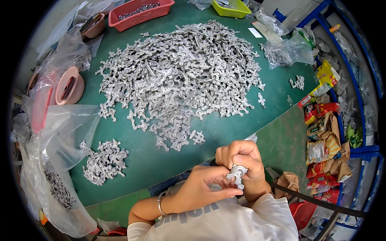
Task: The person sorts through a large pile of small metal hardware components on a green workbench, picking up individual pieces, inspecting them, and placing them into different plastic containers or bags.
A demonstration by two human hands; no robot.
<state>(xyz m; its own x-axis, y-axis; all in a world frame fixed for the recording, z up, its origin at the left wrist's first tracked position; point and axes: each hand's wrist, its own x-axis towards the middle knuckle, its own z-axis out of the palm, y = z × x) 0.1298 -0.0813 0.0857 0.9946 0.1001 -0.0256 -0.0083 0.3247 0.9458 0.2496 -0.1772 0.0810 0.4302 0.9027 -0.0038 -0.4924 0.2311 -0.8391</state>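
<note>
Close to my chest, both hands hold one small silver-grey metal casting [238, 172] with a round middle and short arms. My right hand [245, 158] grips its upper part, the thumb pressed on it and the fingers curled behind. The thumb and fingers of my left hand [209, 182] close around its lower left side. Part of the casting is hidden by my fingers. Beyond my hands, a large heap of similar metal castings [181, 72] covers the middle of the green table [140, 168]. A smaller pile of castings [105, 162] lies to the left.
A red tray [140, 15] with metal parts and a yellow-green tray [231, 9] stand at the far edge. Left are a pink tub [70, 86] and clear plastic bags [68, 132]. A blue shelf rack [364, 152] with colourful packets [323, 112] stands on the right.
</note>
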